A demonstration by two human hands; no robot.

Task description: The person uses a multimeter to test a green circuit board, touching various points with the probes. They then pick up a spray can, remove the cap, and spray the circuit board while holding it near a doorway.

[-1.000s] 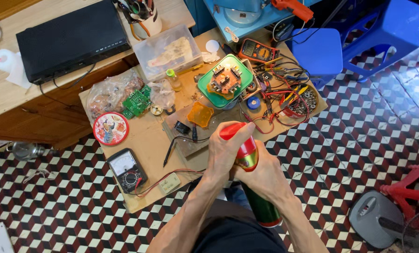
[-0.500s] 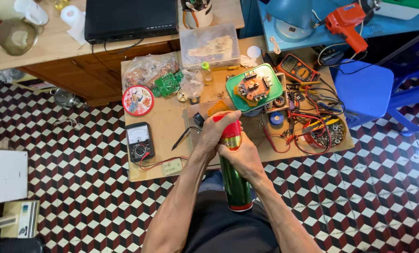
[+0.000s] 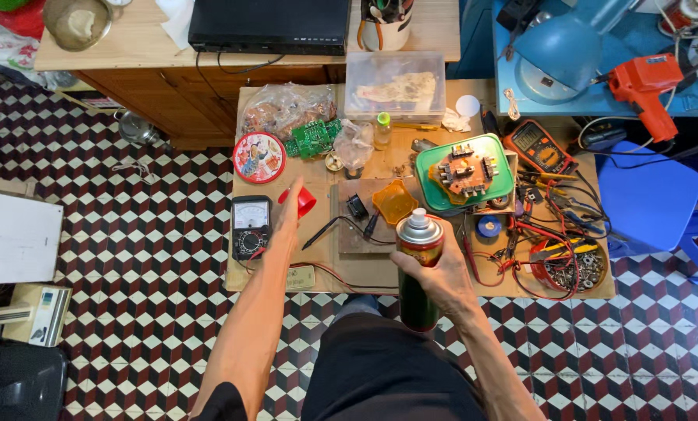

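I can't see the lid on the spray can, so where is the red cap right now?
In the head view the red cap is in the left hand, over the low wooden table, just right of the analog multimeter.

Bare forearms, no sleeves; black shorts; no gloves, rings, watch.

An analog multimeter [image 3: 251,226] lies beside a round red tin [image 3: 258,157]. A green tray [image 3: 464,173] holds what looks like a circuit board.
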